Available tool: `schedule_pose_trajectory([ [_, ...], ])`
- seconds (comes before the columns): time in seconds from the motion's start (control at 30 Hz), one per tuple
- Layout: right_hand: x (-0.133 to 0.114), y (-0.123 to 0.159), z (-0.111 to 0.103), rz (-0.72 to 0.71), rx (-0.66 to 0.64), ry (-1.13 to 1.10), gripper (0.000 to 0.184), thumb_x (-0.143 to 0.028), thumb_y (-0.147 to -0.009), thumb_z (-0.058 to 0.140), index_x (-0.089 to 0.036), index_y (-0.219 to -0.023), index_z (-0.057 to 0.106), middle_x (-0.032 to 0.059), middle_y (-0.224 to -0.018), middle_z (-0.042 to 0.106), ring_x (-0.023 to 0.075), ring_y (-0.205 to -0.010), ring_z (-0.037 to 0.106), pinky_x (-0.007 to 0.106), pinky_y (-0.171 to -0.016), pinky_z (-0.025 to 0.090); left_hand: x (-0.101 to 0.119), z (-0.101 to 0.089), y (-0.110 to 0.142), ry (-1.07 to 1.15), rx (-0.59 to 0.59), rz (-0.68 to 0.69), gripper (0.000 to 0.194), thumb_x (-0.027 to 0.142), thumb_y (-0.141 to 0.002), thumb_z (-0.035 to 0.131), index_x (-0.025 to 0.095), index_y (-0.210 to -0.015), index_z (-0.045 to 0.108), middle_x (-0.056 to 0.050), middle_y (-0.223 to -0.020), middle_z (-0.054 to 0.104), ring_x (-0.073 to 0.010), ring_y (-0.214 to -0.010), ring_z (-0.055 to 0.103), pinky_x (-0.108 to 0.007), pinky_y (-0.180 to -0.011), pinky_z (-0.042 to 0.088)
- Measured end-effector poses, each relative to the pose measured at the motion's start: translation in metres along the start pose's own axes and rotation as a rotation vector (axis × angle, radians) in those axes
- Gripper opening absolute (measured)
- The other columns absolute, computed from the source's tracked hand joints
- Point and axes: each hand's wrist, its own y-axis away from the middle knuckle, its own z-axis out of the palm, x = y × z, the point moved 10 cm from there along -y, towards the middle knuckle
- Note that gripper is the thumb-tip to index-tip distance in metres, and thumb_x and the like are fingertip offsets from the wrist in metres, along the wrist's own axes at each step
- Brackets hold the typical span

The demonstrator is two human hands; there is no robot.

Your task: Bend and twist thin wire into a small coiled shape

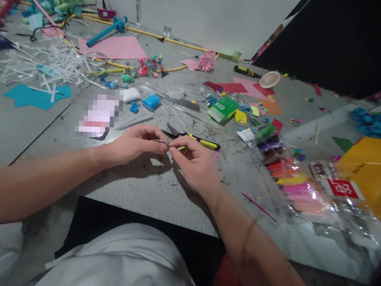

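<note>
My left hand [132, 144] and my right hand [194, 160] meet just above the grey tabletop, fingertips almost touching. Between them is a small, thin, silvery curved piece that looks like wire [160, 140]. My left thumb and fingers pinch it at one side, and my right thumb and forefinger close on its right end. Its exact kind is too small to tell. Right behind my right hand lie scissors with black and yellow handles [206, 142], partly covered by the fingers. A phone [99, 110], blurred out, lies beyond my left forearm.
Blue clay packet [151, 101], thin wires [171, 109] and a green packet [223, 109] lie behind my hands. Bags of coloured clay [295, 184] and a yellow envelope [369, 174] are on the right. White paper strips [52, 59] pile up at left; a wall [207, 18] stands behind.
</note>
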Motion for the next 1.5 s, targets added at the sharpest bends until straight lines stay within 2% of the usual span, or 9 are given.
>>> schedule_pose_trajectory([
  [0.2, -0.005, -0.001, 0.002, -0.012, -0.059, -0.012, 0.009, -0.032, -0.096, 0.080, -0.024, -0.093, 0.083, 0.0028, -0.093, 0.082, 0.0214, -0.084, 0.074, 0.036, -0.078, 0.060, 0.008, 0.001, 0.001, -0.066, -0.032, 0.029, 0.020, 0.033, -0.081, 0.109, 0.023, -0.086, 0.092, -0.006, -0.087, 0.088, -0.0189, -0.079, 0.080, -0.032, -0.078, 0.067],
  [0.47, 0.022, 0.002, 0.017, 0.260, -0.243, -0.246, 0.032, -0.051, -0.087, 0.097, -0.022, -0.088, 0.083, -0.0001, -0.079, 0.077, 0.0179, -0.072, 0.067, 0.035, -0.074, 0.059, 0.008, 0.008, 0.003, -0.133, -0.138, -0.035, 0.019, 0.035, -0.079, 0.109, 0.021, -0.083, 0.095, -0.010, -0.081, 0.088, -0.0204, -0.074, 0.080, -0.030, -0.072, 0.066],
  [0.77, 0.031, 0.007, 0.023, 0.329, -0.276, -0.420, 0.044, -0.061, -0.082, 0.108, -0.023, -0.086, 0.085, -0.0005, -0.077, 0.075, 0.0165, -0.070, 0.064, 0.030, -0.065, 0.054, 0.014, 0.010, 0.006, -0.142, -0.158, -0.025, 0.014, 0.030, -0.081, 0.107, 0.022, -0.083, 0.096, -0.010, -0.084, 0.089, -0.0216, -0.077, 0.083, -0.032, -0.078, 0.069],
  [0.93, 0.038, 0.017, 0.040, 0.472, -0.376, -0.499, 0.054, -0.064, -0.075, 0.110, -0.022, -0.077, 0.077, -0.0025, -0.071, 0.069, 0.0153, -0.065, 0.062, 0.029, -0.061, 0.053, 0.015, 0.012, 0.006, -0.173, -0.201, 0.005, 0.016, 0.033, -0.079, 0.108, 0.023, -0.083, 0.096, -0.010, -0.081, 0.088, -0.0239, -0.075, 0.083, -0.036, -0.077, 0.070],
  [1.03, 0.046, 0.015, 0.040, 0.509, -0.299, -0.499, 0.058, -0.063, -0.069, 0.113, -0.023, -0.078, 0.072, -0.0034, -0.069, 0.068, 0.0143, -0.060, 0.060, 0.028, -0.057, 0.052, 0.013, 0.009, 0.005, -0.160, -0.175, -0.009, 0.021, 0.035, -0.077, 0.110, 0.022, -0.081, 0.094, -0.011, -0.081, 0.087, -0.0241, -0.076, 0.083, -0.037, -0.079, 0.070],
  [1.17, 0.043, 0.005, -0.002, 0.333, 0.128, -0.315, 0.061, -0.058, -0.065, 0.113, -0.027, -0.089, 0.066, -0.0066, -0.070, 0.069, 0.0151, -0.058, 0.060, 0.028, -0.054, 0.052, 0.008, -0.001, 0.001, -0.023, -0.030, -0.029, 0.027, 0.032, -0.074, 0.114, 0.020, -0.082, 0.091, -0.007, -0.082, 0.086, -0.0219, -0.079, 0.083, -0.035, -0.080, 0.068],
  [1.23, 0.026, 0.006, -0.021, 0.167, 0.278, -0.148, 0.048, -0.051, -0.075, 0.107, -0.028, -0.094, 0.069, -0.0039, -0.079, 0.075, 0.0176, -0.066, 0.068, 0.032, -0.061, 0.059, 0.005, -0.006, 0.001, 0.044, 0.037, -0.032, 0.028, 0.030, -0.074, 0.114, 0.020, -0.083, 0.089, -0.006, -0.082, 0.086, -0.0205, -0.081, 0.082, -0.034, -0.082, 0.068],
  [1.37, -0.009, 0.009, -0.020, -0.105, 0.230, 0.151, 0.012, -0.040, -0.097, 0.086, -0.030, -0.103, 0.081, 0.0038, -0.101, 0.086, 0.0238, -0.087, 0.080, 0.040, -0.077, 0.069, 0.001, -0.009, 0.000, 0.110, 0.093, -0.041, 0.030, 0.026, -0.074, 0.113, 0.019, -0.084, 0.085, -0.003, -0.083, 0.084, -0.0184, -0.082, 0.081, -0.036, -0.090, 0.069],
  [1.5, -0.019, 0.009, -0.009, -0.214, 0.132, 0.297, 0.014, -0.039, -0.105, 0.079, -0.030, -0.108, 0.089, 0.0092, -0.114, 0.090, 0.0289, -0.097, 0.084, 0.047, -0.084, 0.072, -0.002, -0.008, 0.000, 0.109, 0.072, -0.054, 0.030, 0.028, -0.076, 0.112, 0.019, -0.085, 0.085, -0.003, -0.085, 0.084, -0.0205, -0.087, 0.082, -0.040, -0.095, 0.069],
])
